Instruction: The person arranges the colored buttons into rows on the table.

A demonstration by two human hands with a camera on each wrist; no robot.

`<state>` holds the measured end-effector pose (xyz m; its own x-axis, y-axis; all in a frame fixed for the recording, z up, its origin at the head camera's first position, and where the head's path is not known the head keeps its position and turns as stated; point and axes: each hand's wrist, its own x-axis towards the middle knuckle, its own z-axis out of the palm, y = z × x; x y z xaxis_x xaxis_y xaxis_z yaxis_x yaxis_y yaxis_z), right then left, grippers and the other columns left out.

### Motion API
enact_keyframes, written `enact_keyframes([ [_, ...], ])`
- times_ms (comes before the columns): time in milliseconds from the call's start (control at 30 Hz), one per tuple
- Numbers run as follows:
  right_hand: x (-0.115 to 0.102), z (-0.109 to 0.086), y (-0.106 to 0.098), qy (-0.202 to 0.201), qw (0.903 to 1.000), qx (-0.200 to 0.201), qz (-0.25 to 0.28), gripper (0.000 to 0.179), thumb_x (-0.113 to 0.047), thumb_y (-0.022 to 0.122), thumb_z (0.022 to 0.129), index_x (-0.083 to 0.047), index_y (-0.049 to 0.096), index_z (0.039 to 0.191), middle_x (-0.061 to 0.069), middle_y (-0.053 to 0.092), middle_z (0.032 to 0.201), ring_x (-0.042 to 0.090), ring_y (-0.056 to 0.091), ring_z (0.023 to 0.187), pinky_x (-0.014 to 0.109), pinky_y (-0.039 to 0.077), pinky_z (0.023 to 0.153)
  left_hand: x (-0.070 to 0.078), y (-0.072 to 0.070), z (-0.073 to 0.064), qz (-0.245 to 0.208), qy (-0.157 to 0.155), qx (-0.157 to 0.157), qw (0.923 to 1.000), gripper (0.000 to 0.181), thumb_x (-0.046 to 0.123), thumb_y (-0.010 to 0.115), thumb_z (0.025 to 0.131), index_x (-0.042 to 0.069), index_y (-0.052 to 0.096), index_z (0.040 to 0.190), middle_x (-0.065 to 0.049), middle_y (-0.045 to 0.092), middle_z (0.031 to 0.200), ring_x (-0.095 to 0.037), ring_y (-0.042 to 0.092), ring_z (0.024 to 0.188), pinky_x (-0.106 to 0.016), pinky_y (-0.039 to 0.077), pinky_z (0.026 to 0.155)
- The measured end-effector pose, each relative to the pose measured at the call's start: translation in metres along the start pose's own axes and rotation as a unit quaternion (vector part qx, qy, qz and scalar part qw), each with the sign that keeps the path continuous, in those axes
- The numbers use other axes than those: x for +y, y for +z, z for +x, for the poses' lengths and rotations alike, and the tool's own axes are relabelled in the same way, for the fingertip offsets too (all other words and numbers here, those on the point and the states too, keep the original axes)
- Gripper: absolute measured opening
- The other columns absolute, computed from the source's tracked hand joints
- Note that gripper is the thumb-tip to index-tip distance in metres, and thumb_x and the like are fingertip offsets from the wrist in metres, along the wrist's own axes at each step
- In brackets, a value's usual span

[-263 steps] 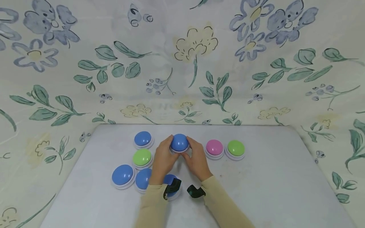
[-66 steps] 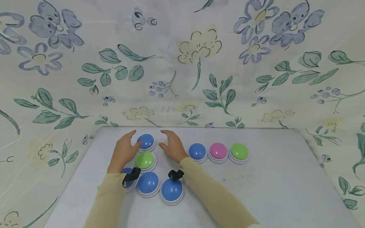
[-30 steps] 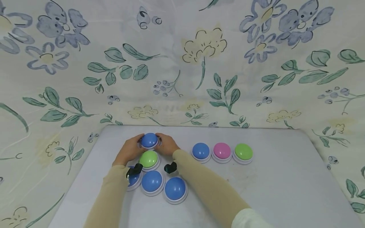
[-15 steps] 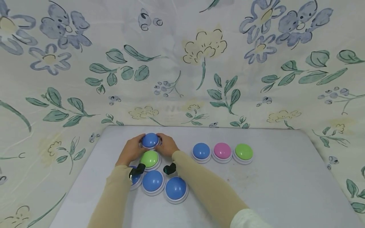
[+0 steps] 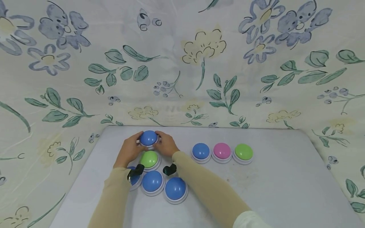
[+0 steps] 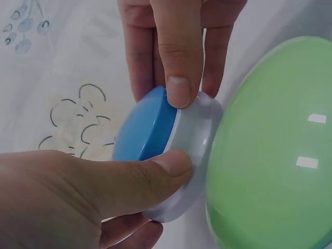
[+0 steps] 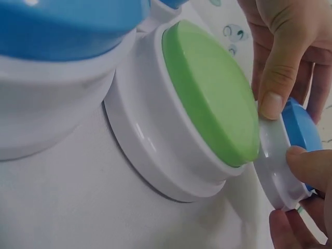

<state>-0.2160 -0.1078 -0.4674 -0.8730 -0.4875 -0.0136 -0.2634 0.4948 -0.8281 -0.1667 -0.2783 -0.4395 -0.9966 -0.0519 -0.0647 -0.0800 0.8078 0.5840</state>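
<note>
Both hands hold one blue dome push button (image 5: pixel 148 138) with a white base, at the back left of the white table. My left hand (image 5: pixel 128 150) grips its left side, and my right hand (image 5: pixel 166 145) grips the right. Both wrist views show the thumbs (image 6: pixel 174 163) pressed on the near side of the white base, other fingers around behind it. I cannot tell whether the base touches the table. Just nearer stands a green push button (image 5: pixel 149 159), very close to the held one. Under my left wrist, another blue button (image 5: pixel 134 180) is partly hidden.
Two more blue buttons, one mid-front (image 5: pixel 152 181) and one to its right (image 5: pixel 175 188), stand nearer the person. To the right, a blue (image 5: pixel 201 151), a pink (image 5: pixel 222 150) and a green button (image 5: pixel 243 152) form a row. Flowered cloth (image 5: pixel 168 79) rises behind the table (image 5: pixel 285 177).
Earlier both hands held a different blue button, which now stands left of the pink one. They moved left, took hold of the back-left blue button, and have shifted it slightly away.
</note>
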Motion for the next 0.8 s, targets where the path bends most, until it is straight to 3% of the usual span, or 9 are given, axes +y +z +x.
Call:
enact_keyframes([
  [300,-0.01,-0.008,-0.004,0.002,0.9999,0.014,0.01,0.06,-0.011,0.066,0.097,-0.008,0.042,0.152,0.009,0.051,0.15,0.022,0.055,0.131,0.028,0.048,0.107,0.008,-0.004,-0.01,-0.007,0.014,0.018,0.9997,0.073,0.006,0.07,0.092,-0.006,0.033,0.153,-0.031,0.042,0.149,-0.049,0.049,0.13,-0.054,0.046,0.107],
  [533,-0.014,-0.018,-0.008,-0.019,0.9995,0.026,0.003,0.06,-0.012,0.067,0.096,-0.006,0.043,0.151,0.01,0.051,0.149,0.021,0.055,0.131,0.024,0.048,0.105,0.013,-0.004,-0.019,-0.009,0.037,0.04,0.9985,0.07,0.005,0.07,0.092,-0.006,0.034,0.152,-0.032,0.043,0.148,-0.048,0.048,0.131,-0.053,0.048,0.105],
  [800,-0.02,-0.035,-0.018,-0.042,0.9983,0.039,-0.006,0.06,-0.011,0.069,0.096,-0.004,0.044,0.15,0.011,0.051,0.149,0.023,0.057,0.128,0.024,0.049,0.103,0.02,0.0,-0.033,-0.013,0.037,0.059,0.9975,0.071,0.005,0.07,0.093,-0.005,0.033,0.153,-0.031,0.042,0.149,-0.049,0.049,0.13,-0.054,0.049,0.103],
])
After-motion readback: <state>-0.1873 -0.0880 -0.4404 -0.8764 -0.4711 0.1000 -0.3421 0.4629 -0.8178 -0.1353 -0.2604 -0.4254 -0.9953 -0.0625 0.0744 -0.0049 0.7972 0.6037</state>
